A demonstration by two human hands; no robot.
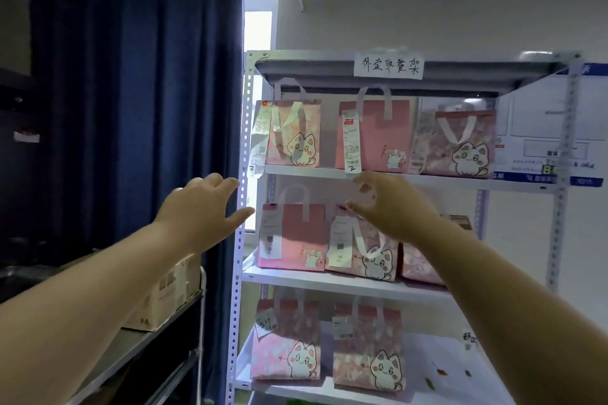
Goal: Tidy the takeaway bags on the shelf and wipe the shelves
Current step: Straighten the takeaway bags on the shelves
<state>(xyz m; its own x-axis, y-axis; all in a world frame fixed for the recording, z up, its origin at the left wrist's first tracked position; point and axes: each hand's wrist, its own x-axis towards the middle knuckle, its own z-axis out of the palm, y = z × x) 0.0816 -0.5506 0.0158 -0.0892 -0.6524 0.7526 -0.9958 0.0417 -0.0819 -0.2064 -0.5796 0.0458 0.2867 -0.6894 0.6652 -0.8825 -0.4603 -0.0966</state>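
Pink bags (378, 135) at shelf (306, 170) edge; L hand (200, 210), R hand (391, 210) hover empty.

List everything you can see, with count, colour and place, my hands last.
shelf unit: one, white metal, centre-right against the wall
top-shelf bags: three, pink, side by side under the sign
middle-shelf bags: three, pink, the rightmost partly hidden by the right arm
lower-shelf bags: two, pink with cat drawings, left and middle
sign: one, white with handwriting, on the top shelf's front edge
curtain: one, dark blue, left of the shelf unit
cardboard box: one, brown, on the grey rack at lower left
poster: one, blue and white, on the wall behind the unit's right side
left hand: one, open, by the unit's left post
right hand: one, open, in front of the middle shelf, holding nothing
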